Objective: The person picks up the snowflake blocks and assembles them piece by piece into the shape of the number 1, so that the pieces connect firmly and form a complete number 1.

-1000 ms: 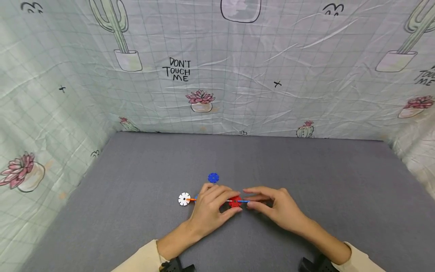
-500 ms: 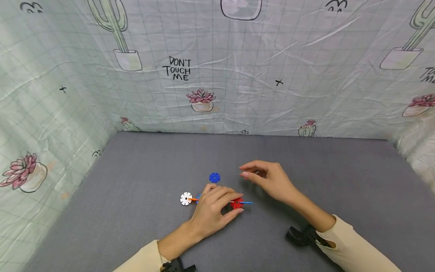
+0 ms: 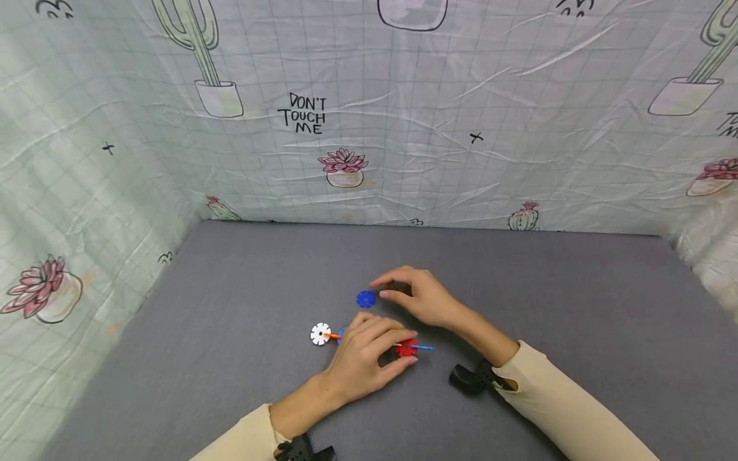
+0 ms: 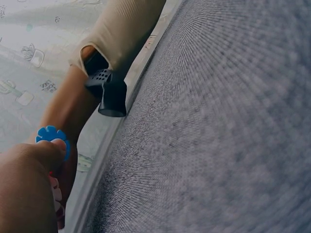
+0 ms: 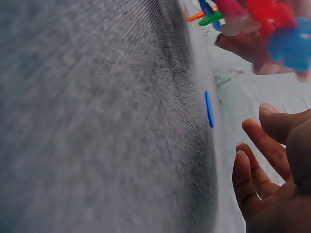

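My left hand grips a chain of interlocking notched plastic discs. From under the hand a white disc and an orange disc seen edge-on stick out at the left. A red disc and a light blue disc, also edge-on, show at the right end; the middle is covered. In the right wrist view a green disc hangs in the chain. My right hand reaches beside a loose blue disc on the table, thumb and fingers apart, holding nothing.
A grey cloth-covered table lies under both hands. Behind it and at the sides hangs a pale curtain printed with cacti. Each wrist bears a black camera mount.
My right hand has let go of the chain's right end, moved back and then left to the loose blue disc. The left hand keeps hold of the chain, nearly still.
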`<state>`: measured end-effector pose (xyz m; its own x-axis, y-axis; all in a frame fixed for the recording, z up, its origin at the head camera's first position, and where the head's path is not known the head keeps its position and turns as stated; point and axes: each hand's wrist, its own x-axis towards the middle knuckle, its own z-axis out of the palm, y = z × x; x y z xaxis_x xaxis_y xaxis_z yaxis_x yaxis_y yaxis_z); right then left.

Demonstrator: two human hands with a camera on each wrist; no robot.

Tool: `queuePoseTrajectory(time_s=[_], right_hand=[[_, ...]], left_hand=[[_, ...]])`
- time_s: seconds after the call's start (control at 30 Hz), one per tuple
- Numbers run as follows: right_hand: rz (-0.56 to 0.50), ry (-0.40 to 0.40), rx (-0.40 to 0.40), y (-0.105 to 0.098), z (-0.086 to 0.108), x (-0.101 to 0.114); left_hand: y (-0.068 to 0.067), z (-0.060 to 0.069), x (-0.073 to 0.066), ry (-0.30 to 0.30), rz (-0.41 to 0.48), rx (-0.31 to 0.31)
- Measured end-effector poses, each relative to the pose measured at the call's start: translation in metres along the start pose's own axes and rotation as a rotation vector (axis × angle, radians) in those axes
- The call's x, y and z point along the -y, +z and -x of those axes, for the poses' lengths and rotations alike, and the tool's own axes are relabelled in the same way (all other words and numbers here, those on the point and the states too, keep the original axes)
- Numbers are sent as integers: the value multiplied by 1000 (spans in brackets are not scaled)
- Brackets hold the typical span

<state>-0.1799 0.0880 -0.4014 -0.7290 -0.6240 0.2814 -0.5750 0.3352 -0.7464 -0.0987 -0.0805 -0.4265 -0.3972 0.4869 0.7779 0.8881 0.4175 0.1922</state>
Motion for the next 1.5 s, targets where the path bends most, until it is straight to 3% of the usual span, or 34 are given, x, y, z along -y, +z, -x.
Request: queuePoseTrajectory(time_s=[0.13,0.53,0.83,1.5], right_hand=[[32,-2,39,6,-7,0],[127,34,55,22,-21,-3],[128,13,39,25,-22,-7],[131,53,33,19,-19,-5]], left_hand=[[-1,0,0,5,2,-6],[0,2,0,16,21,5],[1,3,-1,21,17,5],[1,4,1,-2,20,-2]])
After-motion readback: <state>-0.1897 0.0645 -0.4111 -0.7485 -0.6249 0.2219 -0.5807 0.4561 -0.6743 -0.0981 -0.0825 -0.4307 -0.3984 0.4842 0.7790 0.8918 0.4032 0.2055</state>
